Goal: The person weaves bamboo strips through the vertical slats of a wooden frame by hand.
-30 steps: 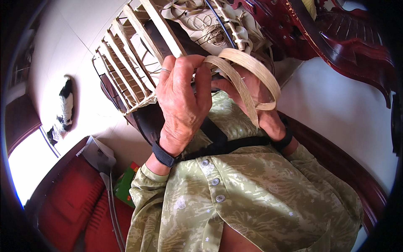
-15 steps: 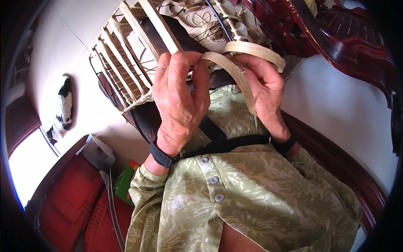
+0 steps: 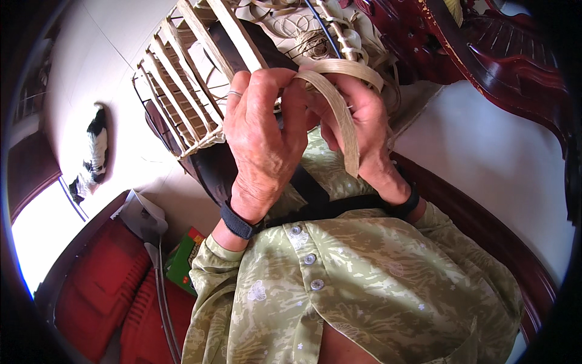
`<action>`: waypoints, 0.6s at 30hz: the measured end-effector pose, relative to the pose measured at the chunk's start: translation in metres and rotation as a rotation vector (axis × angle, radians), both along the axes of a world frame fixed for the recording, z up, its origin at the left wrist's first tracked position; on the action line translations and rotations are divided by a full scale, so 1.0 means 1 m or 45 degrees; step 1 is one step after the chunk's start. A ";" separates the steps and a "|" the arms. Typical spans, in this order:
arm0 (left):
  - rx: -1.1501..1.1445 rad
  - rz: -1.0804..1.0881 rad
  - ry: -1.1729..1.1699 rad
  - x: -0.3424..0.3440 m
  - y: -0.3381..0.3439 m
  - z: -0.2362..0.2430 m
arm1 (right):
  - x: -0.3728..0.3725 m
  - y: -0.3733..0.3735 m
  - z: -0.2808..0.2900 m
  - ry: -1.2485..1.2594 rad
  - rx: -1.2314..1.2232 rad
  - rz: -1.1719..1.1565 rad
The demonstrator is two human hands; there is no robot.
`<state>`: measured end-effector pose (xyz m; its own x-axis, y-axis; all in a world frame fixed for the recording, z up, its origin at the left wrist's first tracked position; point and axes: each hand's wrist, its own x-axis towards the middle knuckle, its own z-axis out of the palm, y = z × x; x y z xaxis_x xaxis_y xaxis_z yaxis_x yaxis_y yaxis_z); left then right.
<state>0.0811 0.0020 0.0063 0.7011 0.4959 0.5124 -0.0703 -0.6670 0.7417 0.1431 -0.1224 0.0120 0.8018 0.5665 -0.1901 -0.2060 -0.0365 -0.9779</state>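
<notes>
My left hand (image 3: pixel 260 130) is closed in a pinch on a flat tan strip (image 3: pixel 337 106), with a ring on one finger. From the fingertips the strip curves down, and its cut end hangs across my right hand (image 3: pixel 367 124). A further loop of strip (image 3: pixel 357 70) bends over the right fingers. The right hand is closed around the strip near the left fingertips; its own fingertips are partly hidden. Just beyond the left hand stands a slatted frame (image 3: pixel 182 79) of pale wood bars on thin dark rods, bound with cord along its lower edge.
Coiled twine (image 3: pixel 312 43) and loose strips lie beyond my hands. Carved dark red furniture (image 3: pixel 485 79) rises at the far right. A black and white cat (image 3: pixel 96 145) lies on the floor. At lower left are a red seat (image 3: pixel 100 279) and a green box (image 3: pixel 180 264).
My right hand has moved left, close to the left hand, and the strip's loop has come with it. The left hand has shifted only slightly to the right.
</notes>
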 end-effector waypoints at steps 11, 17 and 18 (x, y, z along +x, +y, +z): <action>-0.098 -0.028 0.061 0.002 0.006 0.002 | 0.066 -0.162 -0.134 -0.651 -1.687 0.348; -0.152 -0.019 0.094 -0.002 0.010 0.005 | 0.057 -0.135 -0.093 -0.646 -1.647 0.523; -0.186 -0.003 0.096 -0.002 0.009 0.002 | 0.049 -0.118 -0.075 -0.814 -1.460 0.342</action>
<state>0.0787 0.0115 0.0084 0.7360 0.5598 0.3807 -0.0121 -0.5514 0.8341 0.1918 -0.2409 -0.0628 0.8176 0.4937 -0.2964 0.4157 -0.8622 -0.2895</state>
